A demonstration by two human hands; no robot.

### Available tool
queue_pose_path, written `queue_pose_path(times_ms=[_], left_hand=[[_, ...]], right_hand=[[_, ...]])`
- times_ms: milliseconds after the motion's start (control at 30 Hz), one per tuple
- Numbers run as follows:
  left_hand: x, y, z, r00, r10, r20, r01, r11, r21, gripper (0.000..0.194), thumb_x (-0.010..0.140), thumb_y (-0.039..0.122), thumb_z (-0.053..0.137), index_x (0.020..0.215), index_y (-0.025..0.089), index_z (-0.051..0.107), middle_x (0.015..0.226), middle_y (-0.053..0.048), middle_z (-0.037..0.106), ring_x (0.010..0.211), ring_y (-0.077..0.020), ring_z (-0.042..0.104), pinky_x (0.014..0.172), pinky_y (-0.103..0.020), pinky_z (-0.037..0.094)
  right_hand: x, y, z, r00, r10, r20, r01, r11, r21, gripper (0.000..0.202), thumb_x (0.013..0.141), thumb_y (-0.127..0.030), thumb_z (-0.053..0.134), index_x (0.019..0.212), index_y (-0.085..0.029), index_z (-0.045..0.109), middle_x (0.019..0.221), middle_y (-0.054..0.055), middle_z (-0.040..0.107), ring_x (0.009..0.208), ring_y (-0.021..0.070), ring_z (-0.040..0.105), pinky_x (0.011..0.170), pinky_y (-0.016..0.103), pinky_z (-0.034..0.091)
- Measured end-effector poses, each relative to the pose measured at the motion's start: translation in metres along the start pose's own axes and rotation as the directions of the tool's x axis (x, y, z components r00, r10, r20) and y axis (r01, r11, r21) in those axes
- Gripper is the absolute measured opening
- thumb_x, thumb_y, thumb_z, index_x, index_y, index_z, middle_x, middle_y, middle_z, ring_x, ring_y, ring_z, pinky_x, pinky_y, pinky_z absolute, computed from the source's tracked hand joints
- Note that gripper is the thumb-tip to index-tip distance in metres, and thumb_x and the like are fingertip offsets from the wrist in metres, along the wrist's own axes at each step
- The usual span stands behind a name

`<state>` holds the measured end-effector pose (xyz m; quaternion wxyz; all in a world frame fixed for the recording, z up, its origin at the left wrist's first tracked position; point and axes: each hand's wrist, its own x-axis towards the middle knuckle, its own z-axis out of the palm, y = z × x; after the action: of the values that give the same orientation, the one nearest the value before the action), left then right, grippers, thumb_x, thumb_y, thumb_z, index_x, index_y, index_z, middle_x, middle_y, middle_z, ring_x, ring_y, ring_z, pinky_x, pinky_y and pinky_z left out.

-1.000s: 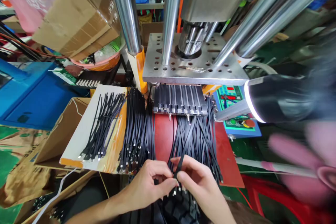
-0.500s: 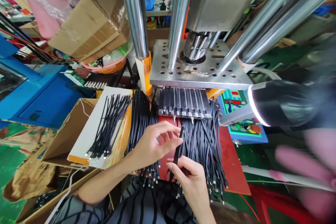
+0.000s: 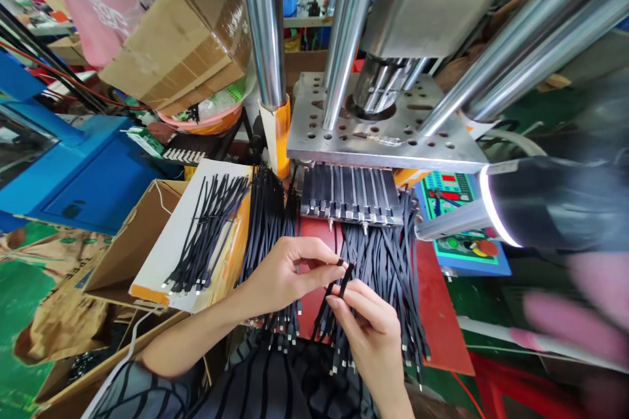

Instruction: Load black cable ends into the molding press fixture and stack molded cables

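Observation:
My left hand [image 3: 289,275] pinches the end of a black flat cable between thumb and index finger, over the red board [image 3: 445,327]. Just below and to the right, my right hand [image 3: 368,317] grips a black cable piece [image 3: 346,280] close to the left fingertips. Many black cables [image 3: 381,268] lie on the board to the right of the hands, and another bundle [image 3: 260,222] lies on the left. Beyond the hands, a metal fixture [image 3: 351,193] holds a row of black cables under the press plate [image 3: 381,144].
A white board [image 3: 189,236] with more cables stands at the left, beside an open cardboard box [image 3: 132,242]. Shiny steel columns [image 3: 265,33] rise ahead. A black lamp-like cylinder [image 3: 535,200] and a control panel [image 3: 455,216] are on the right.
The cable between my hands no longer stretches straight up; its pieces now sit at the fingertips. My right hand has moved slightly up and right, closer to the left. The whole view has shifted slightly.

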<state>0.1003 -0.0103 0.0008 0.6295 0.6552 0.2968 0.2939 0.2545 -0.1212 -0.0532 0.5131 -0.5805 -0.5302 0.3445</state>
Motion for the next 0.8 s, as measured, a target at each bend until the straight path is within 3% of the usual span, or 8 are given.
queue_pose_path(times_ms=[167, 267, 433, 533, 600, 633, 700, 800], left_hand=[[0.003, -0.004, -0.006, 0.997, 0.002, 0.078, 0.004, 0.997, -0.080, 0.030, 0.092, 0.043, 0.074, 0.090, 0.014, 0.080, 0.088, -0.007, 0.070, 0.075, -0.0141, 0.065, 0.067, -0.025, 0.053], [0.003, -0.001, -0.008, 0.995, -0.011, 0.097, 0.016, 0.998, -0.054, 0.031, 0.093, 0.044, 0.072, 0.092, 0.014, 0.079, 0.089, -0.007, 0.070, 0.073, -0.0140, 0.065, 0.067, -0.026, 0.054], [0.015, 0.005, -0.011, 0.987, 0.157, -0.030, -0.149, 0.971, 0.187, 0.021, 0.096, 0.033, 0.068, 0.086, 0.015, 0.075, 0.078, -0.002, 0.067, 0.070, -0.0119, 0.059, 0.066, -0.024, 0.048], [0.043, -0.008, -0.020, 0.945, 0.292, -0.145, -0.231, 0.915, 0.332, 0.020, 0.098, 0.030, 0.064, 0.089, 0.016, 0.074, 0.083, -0.004, 0.070, 0.074, -0.0136, 0.062, 0.071, -0.026, 0.051], [0.071, -0.027, -0.029, 0.903, 0.392, -0.177, -0.279, 0.848, 0.450, 0.017, 0.098, 0.026, 0.064, 0.090, 0.015, 0.075, 0.095, -0.007, 0.073, 0.088, -0.0173, 0.068, 0.084, -0.031, 0.055], [0.086, -0.037, -0.033, 0.883, 0.431, -0.186, -0.287, 0.809, 0.513, 0.015, 0.097, 0.023, 0.065, 0.090, 0.015, 0.075, 0.102, -0.009, 0.074, 0.098, -0.0199, 0.070, 0.094, -0.035, 0.055], [0.116, -0.058, -0.041, 0.868, 0.444, -0.223, -0.232, 0.759, 0.609, 0.011, 0.095, 0.020, 0.068, 0.090, 0.015, 0.076, 0.113, -0.012, 0.075, 0.112, -0.0249, 0.069, 0.106, -0.042, 0.051], [0.149, -0.078, -0.048, 0.872, 0.396, -0.289, -0.123, 0.747, 0.653, 0.013, 0.096, 0.020, 0.066, 0.096, 0.012, 0.077, 0.105, -0.014, 0.078, 0.108, -0.0280, 0.072, 0.104, -0.046, 0.053]], right_hand=[[0.006, -0.004, 0.002, 0.997, 0.048, 0.060, -0.053, 0.996, 0.077, 0.020, 0.098, -0.032, 0.066, 0.086, -0.023, 0.079, 0.077, 0.004, 0.063, 0.069, 0.0179, 0.057, 0.062, 0.028, 0.045], [0.009, -0.002, 0.003, 0.995, 0.049, 0.091, -0.056, 0.995, 0.084, 0.025, 0.099, -0.034, 0.065, 0.081, -0.021, 0.075, 0.074, 0.003, 0.059, 0.066, 0.0161, 0.052, 0.059, 0.027, 0.041], [0.002, 0.012, 0.017, 0.985, 0.104, 0.135, -0.109, 0.993, 0.035, 0.037, 0.098, -0.039, 0.062, 0.068, -0.020, 0.054, 0.067, -0.002, 0.047, 0.061, 0.0126, 0.043, 0.056, 0.025, 0.036], [-0.011, 0.022, 0.019, 0.923, 0.238, 0.303, -0.258, 0.966, 0.028, 0.040, 0.099, -0.045, 0.061, 0.069, -0.021, 0.050, 0.067, -0.003, 0.049, 0.060, 0.0120, 0.046, 0.055, 0.024, 0.038], [-0.008, 0.022, 0.006, 0.861, 0.278, 0.426, -0.300, 0.954, -0.016, 0.039, 0.099, -0.047, 0.059, 0.072, -0.020, 0.056, 0.067, -0.002, 0.054, 0.061, 0.0127, 0.050, 0.056, 0.024, 0.040], [0.000, 0.019, -0.004, 0.855, 0.274, 0.439, -0.280, 0.959, -0.054, 0.040, 0.099, -0.049, 0.060, 0.071, -0.020, 0.057, 0.067, -0.002, 0.054, 0.062, 0.0130, 0.050, 0.056, 0.024, 0.040], [0.031, 0.011, -0.029, 0.898, 0.225, 0.379, -0.182, 0.972, -0.146, 0.045, 0.096, -0.052, 0.063, 0.065, -0.020, 0.054, 0.063, -0.002, 0.051, 0.061, 0.0134, 0.046, 0.056, 0.025, 0.037], [0.098, 0.000, -0.057, 0.957, 0.130, 0.258, -0.072, 0.972, -0.225, 0.050, 0.092, -0.057, 0.067, 0.060, -0.021, 0.052, 0.058, -0.002, 0.048, 0.058, 0.0134, 0.041, 0.056, 0.028, 0.033]])
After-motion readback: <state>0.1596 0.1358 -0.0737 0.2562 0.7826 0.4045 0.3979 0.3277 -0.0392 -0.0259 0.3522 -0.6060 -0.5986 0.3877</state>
